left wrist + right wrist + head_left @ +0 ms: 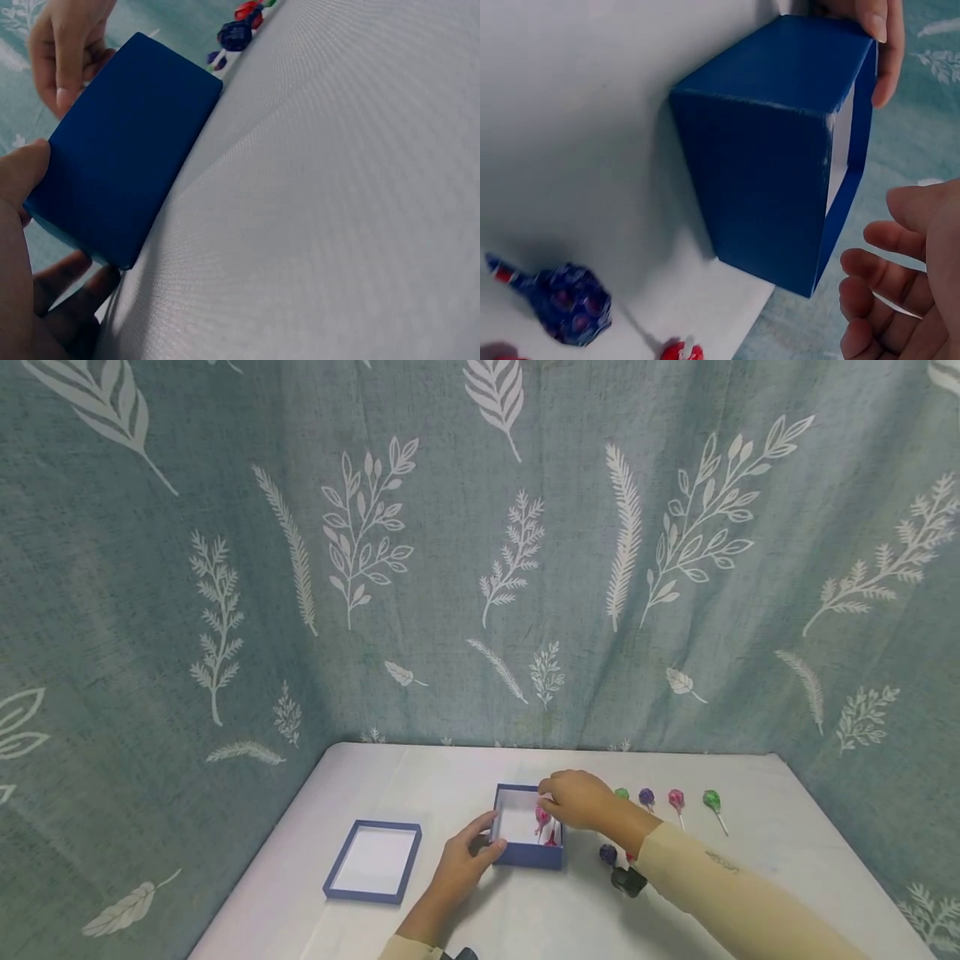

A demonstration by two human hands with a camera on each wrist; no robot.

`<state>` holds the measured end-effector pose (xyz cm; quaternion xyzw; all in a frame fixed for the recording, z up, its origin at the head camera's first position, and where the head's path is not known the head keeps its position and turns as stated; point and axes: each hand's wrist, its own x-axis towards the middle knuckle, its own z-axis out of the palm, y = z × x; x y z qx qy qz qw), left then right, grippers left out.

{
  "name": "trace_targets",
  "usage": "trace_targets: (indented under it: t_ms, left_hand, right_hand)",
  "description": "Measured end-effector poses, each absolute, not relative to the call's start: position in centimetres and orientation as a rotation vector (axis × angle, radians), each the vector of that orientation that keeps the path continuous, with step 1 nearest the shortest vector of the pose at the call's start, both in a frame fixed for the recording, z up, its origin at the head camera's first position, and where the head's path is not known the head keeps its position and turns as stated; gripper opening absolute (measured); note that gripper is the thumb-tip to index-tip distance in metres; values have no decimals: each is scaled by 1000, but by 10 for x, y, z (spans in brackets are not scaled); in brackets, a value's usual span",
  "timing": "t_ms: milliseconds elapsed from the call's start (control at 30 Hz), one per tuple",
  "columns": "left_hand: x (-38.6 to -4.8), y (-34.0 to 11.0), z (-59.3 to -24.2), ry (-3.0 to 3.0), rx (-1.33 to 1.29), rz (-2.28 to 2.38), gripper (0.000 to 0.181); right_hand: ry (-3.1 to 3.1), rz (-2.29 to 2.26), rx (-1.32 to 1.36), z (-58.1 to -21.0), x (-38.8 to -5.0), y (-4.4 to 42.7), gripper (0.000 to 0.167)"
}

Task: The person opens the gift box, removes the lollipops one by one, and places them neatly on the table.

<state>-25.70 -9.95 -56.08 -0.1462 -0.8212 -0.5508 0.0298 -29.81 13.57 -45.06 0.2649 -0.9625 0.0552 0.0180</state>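
A blue box (528, 855) with a white inside stands open-topped on the table. Inside, toward its right side, lie a pink lollipop (542, 816) and a red lollipop (551, 841). My left hand (459, 865) grips the box's left front corner, its thumb (28, 169) at the rim and other fingers along the side wall. Over the box's right side is my right hand (577, 800), above the lollipops. Its fingers (889, 274) hang loosely curled in the right wrist view, with nothing visible between them.
A shallow blue lid (372, 862) with a white inside lies left of the box. Right of the box are more wrapped lollipops, including a purple one (647, 796), a pink one (677, 798), a green one (712, 800) and a dark blue one (574, 304). A patterned curtain (450, 568) surrounds the table.
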Motion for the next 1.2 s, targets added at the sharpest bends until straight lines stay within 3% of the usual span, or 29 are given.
trace_targets:
  t_ms: [600,1200]
  left_hand:
    - [-255,-101,-560,-2520,-432,-1734,54]
    - [-257,-100,-559,-2543,-436,-1676,52]
  right_hand:
    - [-3066,98,726,-467,-308,111,18]
    - [-3015,-191,630,-489,-308,91,24]
